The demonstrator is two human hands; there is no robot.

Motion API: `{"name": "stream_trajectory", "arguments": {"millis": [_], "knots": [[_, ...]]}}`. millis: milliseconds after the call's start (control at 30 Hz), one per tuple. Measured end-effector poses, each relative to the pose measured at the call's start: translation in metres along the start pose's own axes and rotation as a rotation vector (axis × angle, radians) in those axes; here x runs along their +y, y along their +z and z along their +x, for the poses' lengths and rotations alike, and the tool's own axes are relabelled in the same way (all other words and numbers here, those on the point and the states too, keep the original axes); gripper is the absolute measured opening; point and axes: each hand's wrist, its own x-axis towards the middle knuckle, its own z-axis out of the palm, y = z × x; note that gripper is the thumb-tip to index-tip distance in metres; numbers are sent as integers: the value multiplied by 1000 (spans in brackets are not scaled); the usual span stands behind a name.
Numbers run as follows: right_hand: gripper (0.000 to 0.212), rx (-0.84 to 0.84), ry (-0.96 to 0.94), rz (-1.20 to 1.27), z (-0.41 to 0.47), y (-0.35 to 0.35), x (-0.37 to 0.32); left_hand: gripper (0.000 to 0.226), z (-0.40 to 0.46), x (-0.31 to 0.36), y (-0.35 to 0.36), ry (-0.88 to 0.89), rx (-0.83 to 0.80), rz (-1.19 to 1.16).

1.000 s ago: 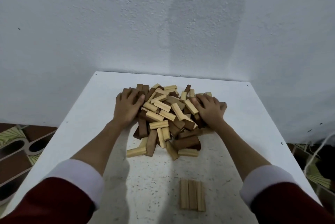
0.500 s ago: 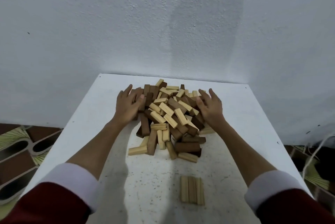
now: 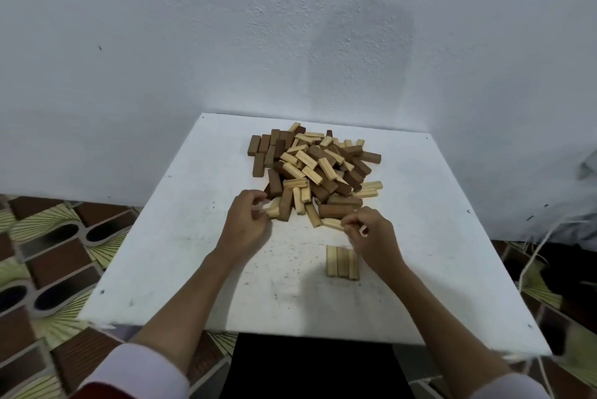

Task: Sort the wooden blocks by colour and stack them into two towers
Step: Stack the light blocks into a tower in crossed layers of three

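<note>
Both hands sit at the near edge of the heap with fingers curled. On the left hand [image 3: 246,225], the grip closes round the near end of a pale block [image 3: 273,208] lying at the heap's near-left corner; the fingertips are blurred, so how firmly it holds is hard to judge. On the right hand [image 3: 371,238], thumb and fingers are bent inward just beside another pale block [image 3: 332,223] at the near-right edge of the heap, but I cannot tell whether that grip has anything in it.

Mixed wooden blocks [image 3: 315,169], dark brown and pale, lie jumbled in one pile on the far half of the white surface [image 3: 181,256], with a few dark ones spread out flat at the far left. Nearer, just below the right hand and partly covered by its wrist, three pale blocks [image 3: 339,261] lie side by side, touching, long sides pointing near to far. Behind the surface rises a white wall [image 3: 161,43]; patterned floor tiles [image 3: 48,253] show at the left.
</note>
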Motion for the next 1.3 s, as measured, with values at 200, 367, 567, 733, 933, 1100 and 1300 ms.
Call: {"name": "stream_trajectory", "arguments": {"millis": [200,367,567,733,933,1100,1300], "knots": [[11,-4,-9,3,-18,1,1,30,-23,-4,-1,112,46,152],[39,-51,100,93,-42,-1,-4,49,-54,17,15,94,137,231],[58,-158,137,158,-61,-14,-8,68,-75,57,39,113,-463,54],[68,-267,105,104,-57,-20,-5,87,-68,67,52,81,-600,66],[71,-305,81,86,-55,-32,5,82,-71,73,67,82,-564,-9],[71,-301,127,92,-58,-46,18,86,-72,82,83,74,-577,-72],[82,-211,202,237,-66,-46,25,87,-75,81,90,79,-534,-97]]}}
